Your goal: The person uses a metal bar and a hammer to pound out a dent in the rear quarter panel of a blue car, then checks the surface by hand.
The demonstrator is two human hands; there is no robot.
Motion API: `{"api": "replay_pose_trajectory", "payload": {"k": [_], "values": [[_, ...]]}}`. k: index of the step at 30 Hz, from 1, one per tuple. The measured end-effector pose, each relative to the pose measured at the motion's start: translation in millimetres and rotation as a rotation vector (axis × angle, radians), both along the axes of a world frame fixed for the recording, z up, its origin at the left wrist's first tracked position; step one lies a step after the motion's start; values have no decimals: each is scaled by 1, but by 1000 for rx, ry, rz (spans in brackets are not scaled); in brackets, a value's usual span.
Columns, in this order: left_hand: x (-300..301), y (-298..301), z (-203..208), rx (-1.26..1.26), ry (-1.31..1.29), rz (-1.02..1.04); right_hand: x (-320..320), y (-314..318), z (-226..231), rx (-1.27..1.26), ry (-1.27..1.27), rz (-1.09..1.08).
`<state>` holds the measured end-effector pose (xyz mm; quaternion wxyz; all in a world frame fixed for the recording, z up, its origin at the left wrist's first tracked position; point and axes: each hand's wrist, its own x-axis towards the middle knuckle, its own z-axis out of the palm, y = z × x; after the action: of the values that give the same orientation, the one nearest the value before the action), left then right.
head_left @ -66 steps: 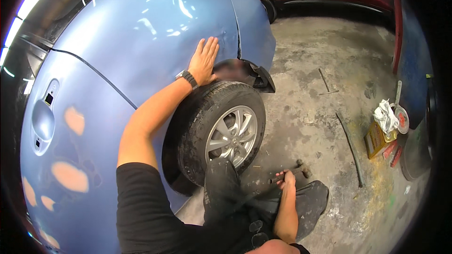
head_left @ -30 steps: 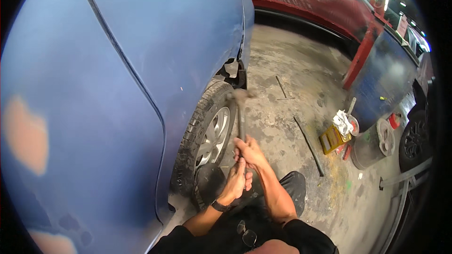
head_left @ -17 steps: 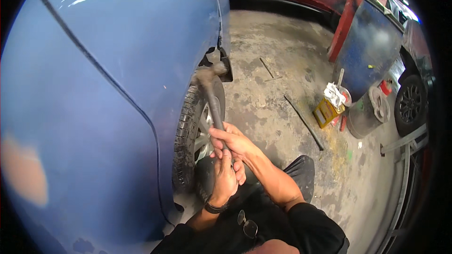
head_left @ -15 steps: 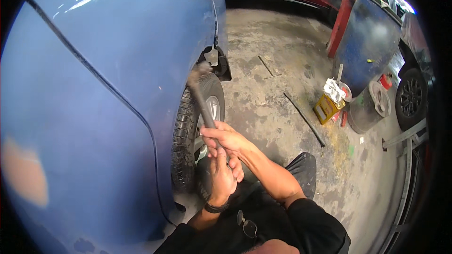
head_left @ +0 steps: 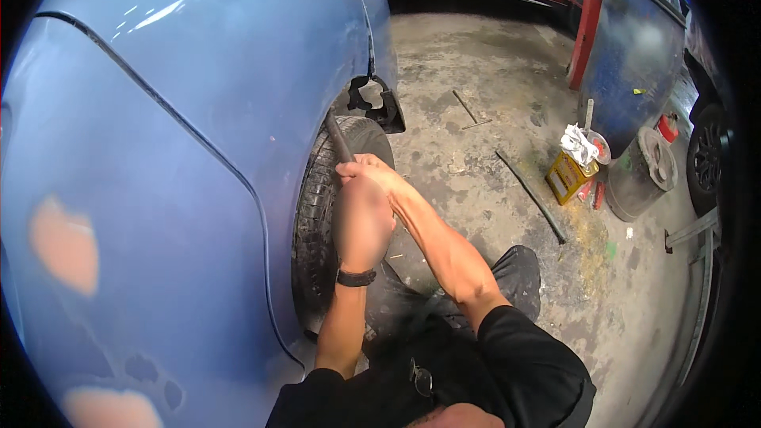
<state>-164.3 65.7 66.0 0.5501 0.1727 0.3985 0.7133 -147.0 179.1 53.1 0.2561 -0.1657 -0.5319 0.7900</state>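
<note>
Both my hands are on the grey-brown handle of a hammer (head_left: 339, 140). My right hand (head_left: 371, 173) wraps the handle higher up, its thumb side toward the far end. Just below and nearer me is my left hand (head_left: 361, 222), closed on the lower handle but blurred, with a dark band on its wrist. The hammer's head is hidden, tucked between the tyre (head_left: 311, 230) and the lip of the blue car's wheel arch. Smooth blue body panel (head_left: 174, 214) with pale bare patches fills the left side.
Behind the tyre, a black bracket (head_left: 388, 111) hangs from the car body. On the floor to the right lie a long dark bar (head_left: 531, 196) and a thin T-shaped rod (head_left: 468, 107). Farther right stand a yellow can (head_left: 567, 180), a grey bucket (head_left: 634, 182) and a red post (head_left: 588, 32).
The hammer's head, in sight outside the tyre before, has gone up under the wheel-arch lip. My hands have moved up and away from me with it.
</note>
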Motion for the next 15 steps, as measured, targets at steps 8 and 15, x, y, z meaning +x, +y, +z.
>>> {"api": "replay_pose_trajectory", "payload": {"k": [8,15], "values": [[15,-30,-13,54,-75,142,-7,-19,-16,140,-115,191],[24,-48,4,114,-62,336,-23,-43,1,73,-108,480]]}}
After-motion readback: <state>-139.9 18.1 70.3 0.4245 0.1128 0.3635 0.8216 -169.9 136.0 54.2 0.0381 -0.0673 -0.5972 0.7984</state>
